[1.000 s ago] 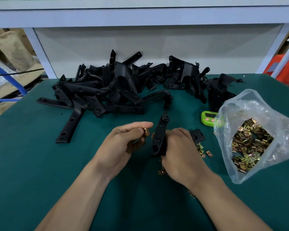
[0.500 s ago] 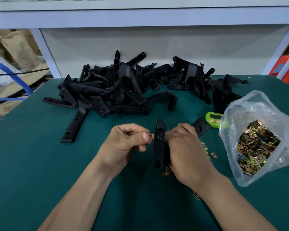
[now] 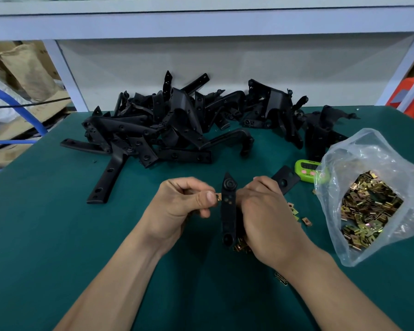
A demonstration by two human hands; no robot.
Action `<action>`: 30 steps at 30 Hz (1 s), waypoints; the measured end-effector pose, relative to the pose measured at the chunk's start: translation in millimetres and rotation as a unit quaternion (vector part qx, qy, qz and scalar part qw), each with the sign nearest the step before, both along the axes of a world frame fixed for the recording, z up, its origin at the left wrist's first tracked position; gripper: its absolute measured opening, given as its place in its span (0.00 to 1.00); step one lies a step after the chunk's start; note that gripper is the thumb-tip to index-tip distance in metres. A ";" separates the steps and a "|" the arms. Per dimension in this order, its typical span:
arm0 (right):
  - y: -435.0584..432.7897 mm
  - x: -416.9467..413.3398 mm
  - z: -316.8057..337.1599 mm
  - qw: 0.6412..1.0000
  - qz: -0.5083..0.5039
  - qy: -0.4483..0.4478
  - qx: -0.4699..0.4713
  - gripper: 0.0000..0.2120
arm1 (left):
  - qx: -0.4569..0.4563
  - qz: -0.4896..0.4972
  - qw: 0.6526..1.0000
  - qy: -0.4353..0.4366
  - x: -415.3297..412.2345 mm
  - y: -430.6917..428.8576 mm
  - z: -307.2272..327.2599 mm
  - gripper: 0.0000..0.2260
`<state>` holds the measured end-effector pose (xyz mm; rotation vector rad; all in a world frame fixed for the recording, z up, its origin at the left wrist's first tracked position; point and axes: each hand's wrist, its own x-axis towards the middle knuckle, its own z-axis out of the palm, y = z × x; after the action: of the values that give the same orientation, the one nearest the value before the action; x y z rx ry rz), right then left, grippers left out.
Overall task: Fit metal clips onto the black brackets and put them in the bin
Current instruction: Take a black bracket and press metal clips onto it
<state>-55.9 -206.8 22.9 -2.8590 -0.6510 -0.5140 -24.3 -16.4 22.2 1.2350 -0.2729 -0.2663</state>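
A black bracket (image 3: 228, 211) stands upright just above the green tabletop (image 3: 58, 235), held in the right hand (image 3: 268, 218)'s closed grip. The left hand (image 3: 177, 204) pinches a metal clip (image 3: 218, 196) against the bracket's upper left edge. More brackets (image 3: 167, 130) are piled behind, and a plastic bag (image 3: 368, 206) of clips lies to the right.

The person's left grip (image 3: 177, 204) is pinching a small metal clip (image 3: 218, 196) between thumb and forefinger, right against the left edge of a black bracket (image 3: 228, 211). The right grip (image 3: 268, 218) is holding this bracket upright above the green worktop (image 3: 46, 223), with fingers curled round it. A pile of black brackets (image 3: 177, 130) is lying on the far side. At the right, a clear plastic bag (image 3: 368, 161) is lying open with many brass-coloured clips (image 3: 366, 206) inside, and a green timer (image 3: 306, 169) is sitting just beside it.
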 end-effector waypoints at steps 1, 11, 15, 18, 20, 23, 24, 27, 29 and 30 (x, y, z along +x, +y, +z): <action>0.2 0.2 -0.1 1.000 0.000 0.002 -0.005 0.11 | 0.004 -0.003 1.000 -0.001 -0.3 0.4 0.3 0.19; 0.1 0.2 -8.4 0.999 0.007 -0.004 -0.045 0.09 | 0.059 -0.028 0.998 -0.014 0.5 6.0 1.7 0.14; 1.8 -0.3 -9.3 0.999 0.007 -0.016 -0.043 0.10 | 0.095 -0.023 0.995 -0.022 -1.1 4.1 2.7 0.08; 1.7 -0.5 -9.2 0.998 -0.001 -0.021 -0.063 0.13 | 0.092 0.006 0.996 -0.014 -4.1 -0.1 2.7 0.05; 2.7 -0.7 -8.3 0.997 -0.008 -0.017 -0.074 0.15 | 0.092 0.012 0.996 -0.004 -5.0 -1.4 2.6 0.06; 6.0 -2.8 -7.3 0.997 -0.009 -0.021 -0.073 0.16 | 0.104 0.007 0.994 0.016 -5.5 -2.0 2.4 0.08; 7.1 -3.2 -6.8 0.997 -0.010 -0.020 -0.073 0.16 | 0.101 0.006 0.995 0.025 -5.8 -2.8 2.4 0.08; 7.2 -3.8 -7.5 0.995 -0.026 -0.001 -0.099 0.13 | 0.094 0.014 0.994 0.045 -6.8 -4.4 2.3 0.10; 6.7 -3.9 -7.8 0.993 -0.035 0.017 -0.111 0.10 | 0.099 0.017 0.994 0.042 -7.4 -3.8 3.2 0.13; 7.0 -3.9 -7.6 0.993 -0.036 0.022 -0.114 0.10 | 0.103 0.018 0.994 0.040 -7.6 -3.8 3.8 0.15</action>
<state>-59.8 -199.9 15.2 -3.1077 -0.6375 -0.4085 -31.8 -20.1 26.0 1.4287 -0.1560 -0.3195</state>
